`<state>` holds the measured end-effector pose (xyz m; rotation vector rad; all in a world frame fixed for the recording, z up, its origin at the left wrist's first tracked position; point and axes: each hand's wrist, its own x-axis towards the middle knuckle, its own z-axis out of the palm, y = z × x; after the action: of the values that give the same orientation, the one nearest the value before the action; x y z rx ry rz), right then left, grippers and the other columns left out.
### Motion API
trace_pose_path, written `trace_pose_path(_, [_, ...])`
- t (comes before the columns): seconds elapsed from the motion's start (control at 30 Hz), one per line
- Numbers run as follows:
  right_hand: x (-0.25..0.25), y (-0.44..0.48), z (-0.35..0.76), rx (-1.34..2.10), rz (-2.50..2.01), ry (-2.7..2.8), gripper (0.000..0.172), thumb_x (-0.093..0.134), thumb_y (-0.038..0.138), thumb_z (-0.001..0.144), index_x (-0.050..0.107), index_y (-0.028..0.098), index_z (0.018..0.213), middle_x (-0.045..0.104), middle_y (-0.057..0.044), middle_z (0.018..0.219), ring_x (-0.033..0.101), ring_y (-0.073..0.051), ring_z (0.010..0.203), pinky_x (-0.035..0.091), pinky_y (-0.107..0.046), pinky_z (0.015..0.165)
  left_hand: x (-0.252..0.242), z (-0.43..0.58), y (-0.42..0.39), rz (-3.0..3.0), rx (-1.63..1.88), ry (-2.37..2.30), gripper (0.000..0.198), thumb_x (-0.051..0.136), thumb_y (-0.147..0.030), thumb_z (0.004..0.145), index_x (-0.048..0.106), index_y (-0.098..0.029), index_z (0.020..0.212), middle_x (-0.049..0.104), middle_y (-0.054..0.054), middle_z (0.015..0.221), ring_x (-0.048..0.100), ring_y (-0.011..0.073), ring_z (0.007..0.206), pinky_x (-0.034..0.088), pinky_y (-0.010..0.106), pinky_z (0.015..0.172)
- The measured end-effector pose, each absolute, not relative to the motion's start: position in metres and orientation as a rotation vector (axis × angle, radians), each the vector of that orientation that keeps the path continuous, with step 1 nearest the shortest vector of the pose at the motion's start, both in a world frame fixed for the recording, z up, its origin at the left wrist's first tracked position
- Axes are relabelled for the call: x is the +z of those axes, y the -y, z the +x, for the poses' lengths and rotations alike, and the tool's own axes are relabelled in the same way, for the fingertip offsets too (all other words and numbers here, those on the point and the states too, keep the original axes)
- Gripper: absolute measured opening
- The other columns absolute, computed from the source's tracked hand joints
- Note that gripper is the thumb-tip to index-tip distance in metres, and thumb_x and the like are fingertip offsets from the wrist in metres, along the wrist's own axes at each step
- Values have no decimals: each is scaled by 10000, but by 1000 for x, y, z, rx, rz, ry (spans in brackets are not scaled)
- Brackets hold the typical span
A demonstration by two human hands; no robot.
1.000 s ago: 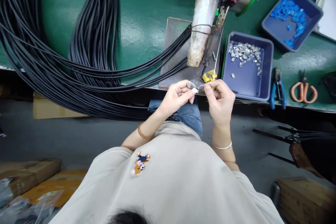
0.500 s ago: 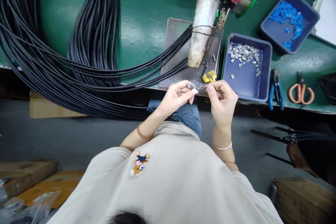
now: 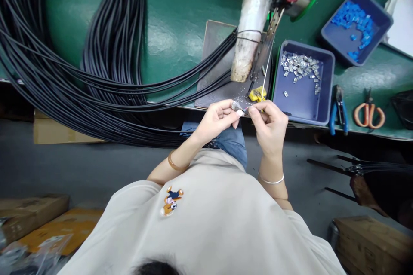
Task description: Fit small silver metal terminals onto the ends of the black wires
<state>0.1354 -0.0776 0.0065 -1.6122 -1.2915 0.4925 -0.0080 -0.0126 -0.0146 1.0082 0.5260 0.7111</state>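
My left hand (image 3: 221, 117) is closed in a pinch on a small cable end (image 3: 243, 111), from which fine wires stick out. A grey covering shows at one of its fingertips. My right hand (image 3: 269, 122) is closed too, thumb and finger pinching at the fine wires just right of that cable end; the exact tip is too small to make out. A thin silvery strand (image 3: 266, 73) runs down from above and passes behind the right fingers. Just beyond the hands lies a yellow piece (image 3: 257, 93) on a dark board (image 3: 214, 47).
Bundled black cables (image 3: 112, 43) fill the left side. A whitish wrapped tube (image 3: 248, 38) hangs over the board. At right are a bin of metal connector pieces (image 3: 303, 109), a bin of blue pieces (image 3: 338, 43), blue-handled pliers (image 3: 338, 111) and orange-handled scissors (image 3: 369, 111).
My right hand has moved slightly left, bringing its fingertips closer to the cable end. The left hand keeps its pinch almost in the same place.
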Motion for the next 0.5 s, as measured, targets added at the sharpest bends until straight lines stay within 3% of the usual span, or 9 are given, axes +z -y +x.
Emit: trace_pose_path(0.5, [5, 77, 137, 471, -1631, 1240, 263, 611, 403, 907, 620, 191, 750, 519, 31, 698, 366, -63, 555, 260, -262, 521, -13, -8, 13, 996, 707, -538, 352, 752, -434, 793, 566, -135, 779, 578, -27, 554, 407, 14, 430, 258, 173, 424])
